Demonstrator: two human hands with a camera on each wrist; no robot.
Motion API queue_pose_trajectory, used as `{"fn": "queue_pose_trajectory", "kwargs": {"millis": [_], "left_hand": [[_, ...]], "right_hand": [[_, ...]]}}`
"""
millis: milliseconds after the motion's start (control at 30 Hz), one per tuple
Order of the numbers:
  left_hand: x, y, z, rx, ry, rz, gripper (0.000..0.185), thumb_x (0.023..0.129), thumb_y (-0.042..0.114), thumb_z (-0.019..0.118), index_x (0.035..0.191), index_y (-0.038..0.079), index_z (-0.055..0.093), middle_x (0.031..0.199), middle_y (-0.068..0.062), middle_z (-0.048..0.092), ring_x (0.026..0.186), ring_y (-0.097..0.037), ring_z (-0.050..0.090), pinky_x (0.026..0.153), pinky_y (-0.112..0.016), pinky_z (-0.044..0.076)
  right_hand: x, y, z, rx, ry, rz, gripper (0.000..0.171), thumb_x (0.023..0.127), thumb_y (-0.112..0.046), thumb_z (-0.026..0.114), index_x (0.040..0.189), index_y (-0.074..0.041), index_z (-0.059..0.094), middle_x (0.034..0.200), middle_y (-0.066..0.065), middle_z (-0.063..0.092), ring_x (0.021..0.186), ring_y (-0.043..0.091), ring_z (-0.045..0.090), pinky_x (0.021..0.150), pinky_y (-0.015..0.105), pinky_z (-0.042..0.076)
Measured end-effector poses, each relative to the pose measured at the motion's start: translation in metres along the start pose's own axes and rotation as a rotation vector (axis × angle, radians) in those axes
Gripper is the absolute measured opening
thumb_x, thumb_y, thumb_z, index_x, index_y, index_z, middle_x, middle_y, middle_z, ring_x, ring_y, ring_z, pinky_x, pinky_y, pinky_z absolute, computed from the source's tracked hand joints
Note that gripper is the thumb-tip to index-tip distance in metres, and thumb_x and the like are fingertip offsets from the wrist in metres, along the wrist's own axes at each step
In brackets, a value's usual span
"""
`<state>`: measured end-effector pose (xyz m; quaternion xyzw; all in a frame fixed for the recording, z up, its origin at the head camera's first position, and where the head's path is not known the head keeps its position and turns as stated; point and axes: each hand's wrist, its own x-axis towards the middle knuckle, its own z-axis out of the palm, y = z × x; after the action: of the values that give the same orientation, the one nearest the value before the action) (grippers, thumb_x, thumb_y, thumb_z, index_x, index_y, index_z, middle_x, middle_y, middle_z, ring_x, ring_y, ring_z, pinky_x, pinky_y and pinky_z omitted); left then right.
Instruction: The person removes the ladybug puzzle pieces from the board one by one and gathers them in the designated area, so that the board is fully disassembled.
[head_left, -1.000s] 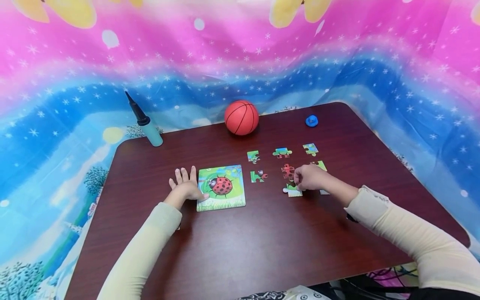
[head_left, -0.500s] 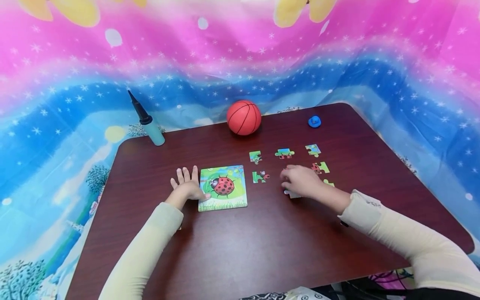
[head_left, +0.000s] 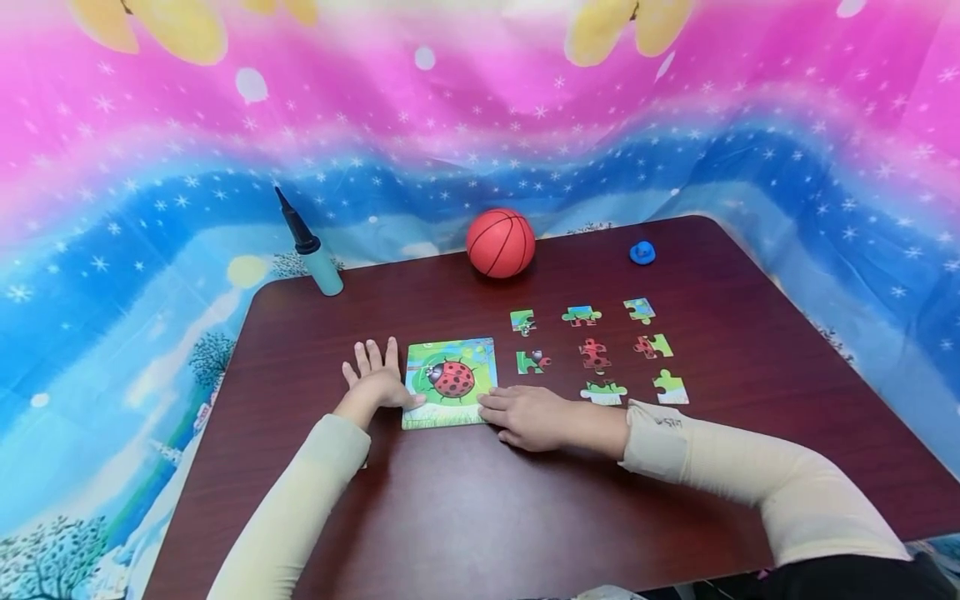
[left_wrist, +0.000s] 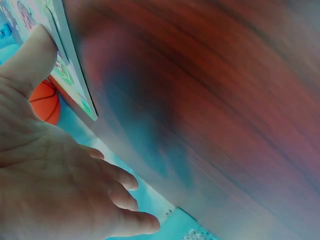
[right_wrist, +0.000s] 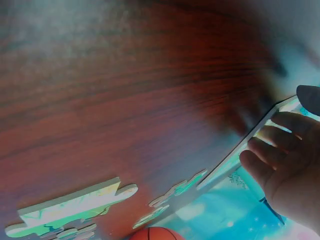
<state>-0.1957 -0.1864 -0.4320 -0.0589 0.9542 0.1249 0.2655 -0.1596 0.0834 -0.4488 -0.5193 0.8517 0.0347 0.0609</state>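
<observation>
A square ladybug puzzle board (head_left: 451,354) lies flat on the table between both hands. My left hand (head_left: 375,389) is spread at its left side, with the thumb on the lower left corner; the left wrist view shows the palm (left_wrist: 50,180) and the other fingers clear of the board. From the right, my right hand (head_left: 536,418) rests straight fingers on the board's lower right edge, holding no piece. To the right of the board lie several loose puzzle pieces in rows, among them a red spotted piece (head_left: 594,354) and a green-and-white piece (head_left: 603,392).
A small red basketball (head_left: 501,242) stands at the back of the dark table (head_left: 480,508). Back left is a teal hand pump (head_left: 322,271) with a black nozzle. A small blue hat-shaped object (head_left: 642,252) sits back right. A printed cloth backdrop (head_left: 420,183) surrounds the table.
My right hand has moved left from the loose pieces to the board's right edge, uncovering the red and the bottom-row pieces. The left hand stays at the board. The head view has shifted slightly.
</observation>
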Motion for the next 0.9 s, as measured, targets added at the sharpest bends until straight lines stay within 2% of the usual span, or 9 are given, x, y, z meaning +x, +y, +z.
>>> {"fn": "queue_pose_trajectory", "kwargs": {"millis": [133, 233, 333, 433, 533, 600, 667, 733, 900], "left_hand": [[-0.002, -0.007, 0.000, -0.005, 0.054, 0.028, 0.118, 0.077, 0.049, 0.072, 0.151, 0.013, -0.013, 0.152, -0.024, -0.023, 0.134, -0.041, -0.031, 0.105, -0.063, -0.014], [-0.005, -0.008, 0.003, 0.004, 0.127, 0.130, 0.101, 0.080, 0.041, 0.073, 0.153, 0.013, 0.009, 0.154, -0.024, -0.012, 0.138, -0.042, -0.023, 0.107, -0.062, -0.009], [-0.009, -0.005, 0.006, 0.028, 0.185, 0.243, 0.075, 0.082, 0.035, 0.072, 0.144, 0.011, 0.036, 0.155, -0.024, 0.006, 0.141, -0.041, -0.010, 0.109, -0.061, 0.000], [-0.014, -0.001, 0.007, 0.044, 0.214, 0.286, 0.060, 0.082, 0.032, 0.073, 0.132, 0.010, 0.051, 0.151, -0.023, 0.025, 0.143, -0.040, 0.003, 0.109, -0.060, 0.013], [-0.017, 0.000, 0.009, 0.093, 0.222, 0.270, 0.059, 0.079, 0.033, 0.075, 0.130, 0.011, 0.054, 0.143, -0.019, 0.040, 0.139, -0.038, 0.022, 0.104, -0.057, 0.028], [-0.017, 0.000, 0.010, 0.121, 0.225, 0.252, 0.059, 0.078, 0.034, 0.076, 0.129, 0.012, 0.055, 0.133, -0.017, 0.047, 0.128, -0.036, 0.038, 0.095, -0.055, 0.039], [-0.017, 0.000, 0.010, 0.134, 0.231, 0.236, 0.057, 0.077, 0.034, 0.077, 0.126, 0.014, 0.057, 0.122, -0.015, 0.051, 0.113, -0.033, 0.048, 0.085, -0.051, 0.045], [-0.016, 0.000, 0.011, 0.129, 0.231, 0.224, 0.051, 0.076, 0.034, 0.079, 0.118, 0.014, 0.059, 0.109, -0.012, 0.053, 0.097, -0.029, 0.052, 0.075, -0.047, 0.048], [-0.010, 0.000, 0.011, 0.078, 0.185, 0.178, 0.036, 0.075, 0.032, 0.080, 0.093, 0.012, 0.057, 0.087, -0.006, 0.054, 0.082, -0.023, 0.051, 0.065, -0.039, 0.044]], "right_hand": [[0.002, -0.002, 0.000, 0.015, -0.029, 0.005, 0.051, 0.096, -0.031, 0.052, 0.143, -0.012, 0.042, 0.149, 0.006, 0.037, 0.137, 0.022, 0.034, 0.108, 0.035, 0.032], [0.003, -0.001, -0.001, 0.017, -0.030, 0.002, 0.051, 0.096, -0.030, 0.052, 0.143, -0.012, 0.042, 0.149, 0.006, 0.036, 0.137, 0.022, 0.034, 0.107, 0.035, 0.034], [0.003, 0.000, -0.003, 0.011, -0.029, 0.002, 0.051, 0.096, -0.029, 0.053, 0.143, -0.012, 0.043, 0.149, 0.006, 0.037, 0.137, 0.022, 0.035, 0.107, 0.035, 0.034], [0.003, 0.000, -0.004, 0.010, -0.033, 0.005, 0.051, 0.095, -0.028, 0.054, 0.143, -0.012, 0.043, 0.149, 0.005, 0.037, 0.137, 0.021, 0.035, 0.107, 0.035, 0.034], [0.003, 0.000, -0.005, 0.013, -0.038, 0.005, 0.052, 0.095, -0.027, 0.054, 0.143, -0.012, 0.043, 0.149, 0.006, 0.037, 0.137, 0.022, 0.035, 0.107, 0.035, 0.034], [0.003, 0.000, -0.006, 0.012, -0.044, 0.003, 0.052, 0.094, -0.027, 0.054, 0.143, -0.012, 0.043, 0.149, 0.006, 0.037, 0.137, 0.022, 0.034, 0.107, 0.035, 0.033], [0.004, 0.000, -0.007, 0.009, -0.054, 0.003, 0.053, 0.094, -0.027, 0.055, 0.143, -0.012, 0.042, 0.149, 0.006, 0.036, 0.137, 0.022, 0.034, 0.107, 0.034, 0.033], [0.004, 0.000, -0.007, 0.014, -0.067, 0.004, 0.054, 0.094, -0.027, 0.055, 0.144, -0.013, 0.042, 0.150, 0.005, 0.036, 0.137, 0.021, 0.033, 0.108, 0.034, 0.032], [0.005, 0.000, -0.006, 0.050, -0.094, 0.007, 0.055, 0.094, -0.027, 0.055, 0.145, -0.013, 0.040, 0.151, 0.005, 0.034, 0.138, 0.022, 0.031, 0.108, 0.035, 0.031]]}}
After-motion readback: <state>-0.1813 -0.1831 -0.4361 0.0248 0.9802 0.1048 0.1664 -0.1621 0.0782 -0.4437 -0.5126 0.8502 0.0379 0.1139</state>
